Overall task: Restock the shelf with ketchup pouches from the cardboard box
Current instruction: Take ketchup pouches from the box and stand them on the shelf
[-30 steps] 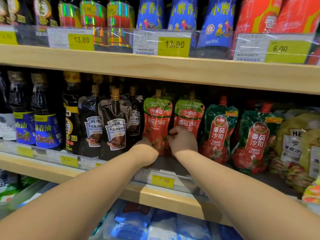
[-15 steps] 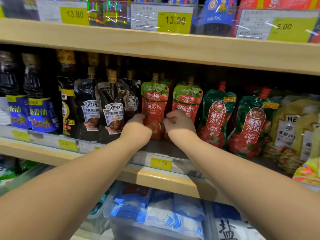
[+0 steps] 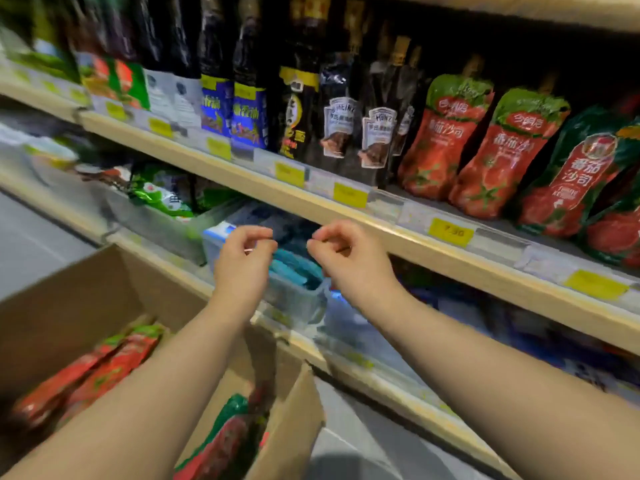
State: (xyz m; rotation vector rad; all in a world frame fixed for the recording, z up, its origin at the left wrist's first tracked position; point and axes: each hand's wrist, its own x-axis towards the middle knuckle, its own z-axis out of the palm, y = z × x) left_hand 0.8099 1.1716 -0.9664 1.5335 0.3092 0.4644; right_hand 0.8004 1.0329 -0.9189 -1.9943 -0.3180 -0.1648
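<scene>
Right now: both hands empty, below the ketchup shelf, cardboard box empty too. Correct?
No: the head view shows ketchup pouches lying in the cardboard box. Left hand and right hand are empty, below the ketchup shelf.

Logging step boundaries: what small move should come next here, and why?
Probably lower the left hand into the cardboard box for a red ketchup pouch: it and the right hand hold nothing, and pouches lie in the box just below them.

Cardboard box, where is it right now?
In the head view the cardboard box sits at the lower left, below the left hand and in front of the lower shelf, with red ketchup pouches lying inside it.
</scene>
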